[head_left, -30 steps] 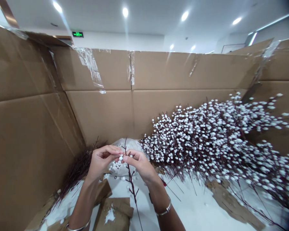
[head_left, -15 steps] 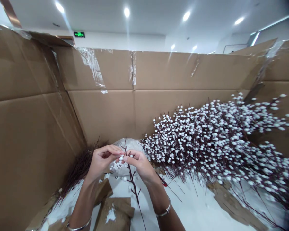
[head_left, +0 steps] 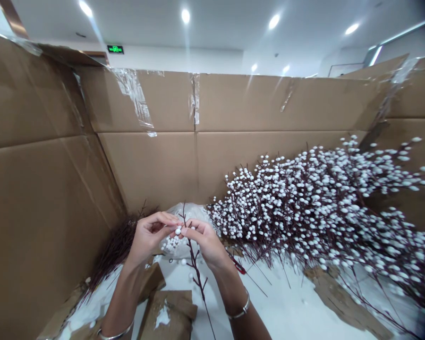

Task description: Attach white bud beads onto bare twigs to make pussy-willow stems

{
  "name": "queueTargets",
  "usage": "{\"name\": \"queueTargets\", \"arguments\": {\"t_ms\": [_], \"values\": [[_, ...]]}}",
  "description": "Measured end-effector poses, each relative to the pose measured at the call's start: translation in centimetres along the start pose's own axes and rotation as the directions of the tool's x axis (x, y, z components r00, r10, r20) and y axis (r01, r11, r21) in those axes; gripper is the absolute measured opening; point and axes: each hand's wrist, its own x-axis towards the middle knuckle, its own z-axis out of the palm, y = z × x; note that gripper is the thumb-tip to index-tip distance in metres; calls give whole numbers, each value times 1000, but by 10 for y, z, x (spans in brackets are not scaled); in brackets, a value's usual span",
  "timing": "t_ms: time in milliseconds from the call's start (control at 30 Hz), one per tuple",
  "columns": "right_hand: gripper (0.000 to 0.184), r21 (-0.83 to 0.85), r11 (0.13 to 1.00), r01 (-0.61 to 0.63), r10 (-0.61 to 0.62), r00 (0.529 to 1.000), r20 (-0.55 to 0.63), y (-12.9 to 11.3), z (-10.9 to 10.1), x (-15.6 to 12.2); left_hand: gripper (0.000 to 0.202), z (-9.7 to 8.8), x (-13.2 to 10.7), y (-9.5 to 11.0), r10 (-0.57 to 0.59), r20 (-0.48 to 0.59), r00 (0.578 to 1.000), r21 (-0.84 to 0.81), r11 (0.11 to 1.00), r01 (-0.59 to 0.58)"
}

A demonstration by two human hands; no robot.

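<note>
A dark brown artificial branch [head_left: 195, 267] with short side twigs stands tilted in front of me, its thin stem running down toward the bottom edge. My right hand [head_left: 205, 240] is closed around its upper part, thumb and fingers pinching it. My left hand [head_left: 150, 235] is closed in a pinch just left of the branch's top. At its fingertips, between the two hands, shows a round white berry [head_left: 178, 231]. Behind the hands a clear plastic bag [head_left: 187, 210] lies with loose white berries [head_left: 170, 244] by it.
A big heap of white-berried branches [head_left: 304, 203] fills the right side. Bare brown branches [head_left: 113, 248] lie at left. Cardboard walls [head_left: 148, 165] enclose the white work surface [head_left: 258, 311]. Cardboard scraps [head_left: 173, 307] lie in front, and a red-handled tool [head_left: 239, 268] lies beside my right wrist.
Both hands hold almost the same pose at the branch. The view has shifted very slightly, and more of the red-handled tool shows beside my right wrist.
</note>
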Motion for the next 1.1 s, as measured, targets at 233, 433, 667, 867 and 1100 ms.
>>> {"name": "queueTargets", "arguments": {"t_ms": [233,433,667,867,1100], "values": [[14,45,999,-12,13,1000,-21,4,0,2,2,1,1,-1,-1,3,1000,17,1000,1],[13,78,997,8,-5,999,-41,6,-2,5,2,3,0,-4,-32,-11,999,27,999,32],[14,69,997,23,-21,999,-28,8,-3,5,2,0,-3,-5,-52,-18,998,22,998,53],[16,74,997,20,-18,999,-34,8,-3,5,3,5,-1,-3,-93,-58,994,-2,996,93],[17,105,994,11,-10,1000,-12,5,-2,5,4,9,-1,-1,-134,-91,987,-9,991,134]]}}
